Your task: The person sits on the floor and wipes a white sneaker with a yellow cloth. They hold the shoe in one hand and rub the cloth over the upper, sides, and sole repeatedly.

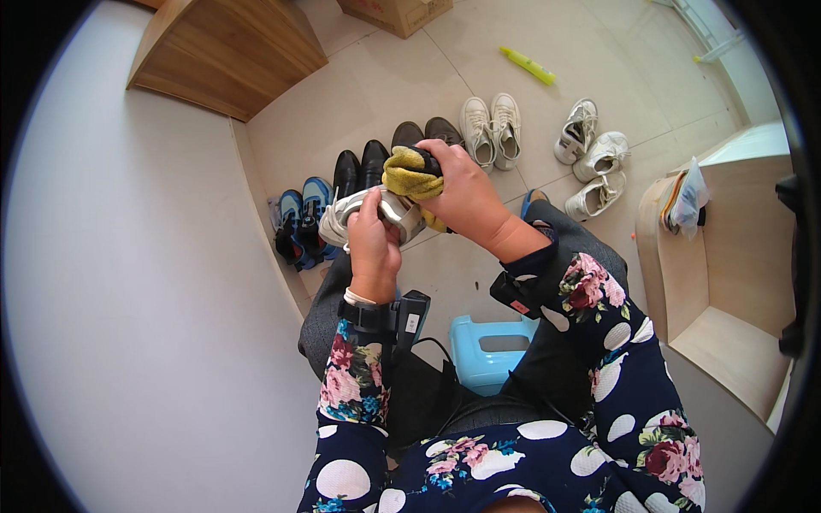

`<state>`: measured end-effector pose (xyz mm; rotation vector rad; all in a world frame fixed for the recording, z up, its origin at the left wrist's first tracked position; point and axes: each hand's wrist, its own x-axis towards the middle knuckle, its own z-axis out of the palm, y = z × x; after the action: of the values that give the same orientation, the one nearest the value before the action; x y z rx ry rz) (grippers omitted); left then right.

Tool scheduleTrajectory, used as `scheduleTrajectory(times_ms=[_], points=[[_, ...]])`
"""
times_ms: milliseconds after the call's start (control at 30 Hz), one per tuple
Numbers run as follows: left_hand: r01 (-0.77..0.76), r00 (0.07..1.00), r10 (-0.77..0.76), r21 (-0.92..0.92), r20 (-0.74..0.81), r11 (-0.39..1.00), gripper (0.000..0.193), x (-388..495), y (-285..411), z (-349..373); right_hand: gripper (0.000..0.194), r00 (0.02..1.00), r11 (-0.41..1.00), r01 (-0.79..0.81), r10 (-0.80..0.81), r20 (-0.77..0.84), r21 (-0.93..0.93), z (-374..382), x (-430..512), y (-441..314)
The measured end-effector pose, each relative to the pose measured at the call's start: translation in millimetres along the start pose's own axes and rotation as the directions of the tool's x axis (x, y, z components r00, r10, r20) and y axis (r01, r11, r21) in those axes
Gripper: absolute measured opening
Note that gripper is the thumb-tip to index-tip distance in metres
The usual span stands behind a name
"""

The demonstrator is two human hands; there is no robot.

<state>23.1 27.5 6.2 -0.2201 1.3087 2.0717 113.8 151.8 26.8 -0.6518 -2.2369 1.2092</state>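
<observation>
A white lace-up sneaker (340, 221) is held up over the floor, with my left hand (374, 247) gripping it by the collar. The thumb lies over its side; the other fingers are partly hidden inside the opening. Bunched in my right hand (465, 192) is a yellow and black cloth (414, 176). It is right at the sneaker's heel end and seems to touch it. A fold of the cloth hangs below the right hand.
Black leather shoes (360, 168), blue sneakers (303, 221), dark brown shoes (423, 130) and white sneakers (490, 128) line the floor. Several more white sneakers (593, 160) lie right. A blue plastic stool (478, 359) is between my legs; a wooden cabinet (725, 269) stands right. A yellow-green highlighter-shaped object (528, 65) lies ahead.
</observation>
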Motion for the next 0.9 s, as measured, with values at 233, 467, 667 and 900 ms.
scheduleTrajectory(times_ms=[233,467,667,900], points=[[-0.017,0.999,0.020,0.051,-0.050,0.999,0.016,2.6,-3.1,-3.0,0.054,0.997,0.999,-0.053,0.053,0.062,-0.006,-1.6,-1.0,-3.0],[0.087,0.996,-0.083,0.149,-0.031,0.985,0.015,1.7,-7.3,-4.9,0.052,0.995,0.996,-0.067,0.070,0.068,-0.052,0.1,-2.9,-0.8],[0.127,0.989,-0.144,0.303,0.034,0.945,0.011,0.8,-8.4,-6.2,0.050,0.991,0.992,-0.095,0.102,0.088,-0.082,2.9,-5.8,3.1],[0.258,0.966,-0.258,0.135,-0.018,0.957,0.011,9.4,-16.1,-18.5,0.048,0.999,0.998,-0.010,0.013,0.047,-0.069,2.6,-6.2,8.4]])
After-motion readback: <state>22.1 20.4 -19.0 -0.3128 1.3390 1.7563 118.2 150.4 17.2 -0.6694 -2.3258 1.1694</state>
